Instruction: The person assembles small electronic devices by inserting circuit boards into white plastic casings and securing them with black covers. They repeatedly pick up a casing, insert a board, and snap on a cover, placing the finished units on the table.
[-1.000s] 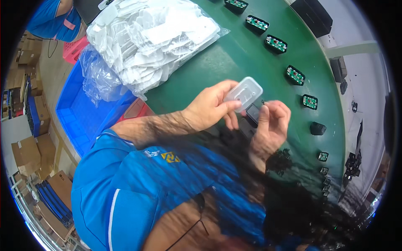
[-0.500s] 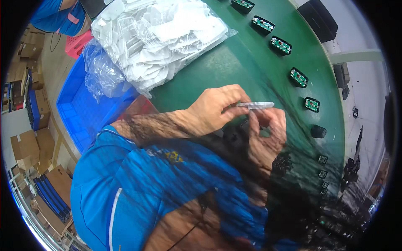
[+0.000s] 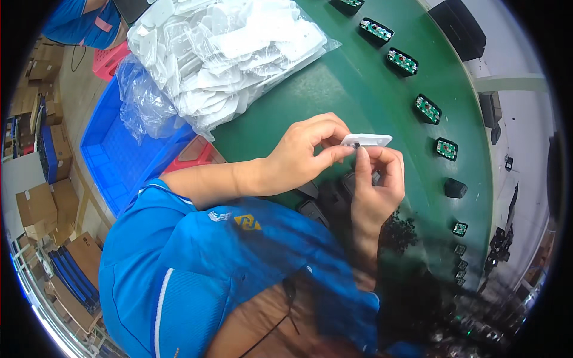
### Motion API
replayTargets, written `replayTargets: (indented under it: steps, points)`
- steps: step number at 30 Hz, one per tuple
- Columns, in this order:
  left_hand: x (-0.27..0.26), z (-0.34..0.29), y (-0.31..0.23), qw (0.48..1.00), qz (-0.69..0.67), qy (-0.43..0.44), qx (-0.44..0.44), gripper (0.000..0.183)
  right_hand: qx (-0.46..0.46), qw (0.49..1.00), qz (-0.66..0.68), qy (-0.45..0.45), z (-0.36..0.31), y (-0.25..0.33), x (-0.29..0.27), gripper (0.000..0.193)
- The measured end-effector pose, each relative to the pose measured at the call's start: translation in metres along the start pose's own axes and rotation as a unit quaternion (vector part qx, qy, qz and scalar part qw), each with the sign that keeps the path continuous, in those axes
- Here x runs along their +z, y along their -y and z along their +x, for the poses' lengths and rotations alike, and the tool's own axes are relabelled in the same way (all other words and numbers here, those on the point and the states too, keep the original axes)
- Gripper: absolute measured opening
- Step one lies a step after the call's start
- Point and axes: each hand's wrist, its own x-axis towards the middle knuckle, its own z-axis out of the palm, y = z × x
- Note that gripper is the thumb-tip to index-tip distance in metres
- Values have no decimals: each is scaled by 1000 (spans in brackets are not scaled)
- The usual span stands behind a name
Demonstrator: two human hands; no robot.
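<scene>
Over the green table, my left hand [image 3: 295,154] grips one end of a small white plastic cover [image 3: 373,140], thumb below and fingers behind. My right hand [image 3: 377,191] is closed in a pinch at the cover's near edge, thumb and forefinger on a tiny black part [image 3: 357,145] that sits against it. Both hands almost meet there. The black part's exact kind is too small to make out. Under my wrists lie some grey and black pieces [image 3: 311,210], partly hidden by my arms and dark strands of hair.
A clear bag of white plastic covers [image 3: 239,53] lies on the green table [image 3: 286,110] at the far left. Beside it stands a blue crate [image 3: 110,158] with crumpled plastic film. Several black housings with green circuit boards [image 3: 428,110] line the right side. A person's blue sleeve [image 3: 74,24] shows at upper left.
The white cover has tilted from nearly edge-on, so more of its face shows. My right fingers have come in closer to its edge, where the black part is visible. Hair blur has cleared somewhat.
</scene>
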Motion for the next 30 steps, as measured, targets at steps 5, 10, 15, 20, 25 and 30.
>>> replayTargets:
  steps: [5, 10, 15, 20, 25, 30]
  points:
    - [3, 3, 2, 974, 134, -24, 180, 12, -27, 999, 30, 3, -1, -12, 2, 10]
    - [7, 0, 2, 990, 73, -25, 121, 16, 1, 999, 51, 7, -2, -8, -1, 11]
    - [4, -5, 4, 981, 103, -11, 164, 16, 140, 957, 251, 52, -9, -13, -8, 11]
    - [4, -9, 1, 999, -31, 9, 21, 9, -51, 998, 22, 36, -10, -7, -10, 11]
    - [5, -11, 0, 997, 23, 2, 80, 12, -23, 999, 13, 33, -16, -9, -13, 11]
    - [7, -14, -1, 981, 147, 30, 126, 16, 29, 998, 58, 18, -19, -8, -12, 12]
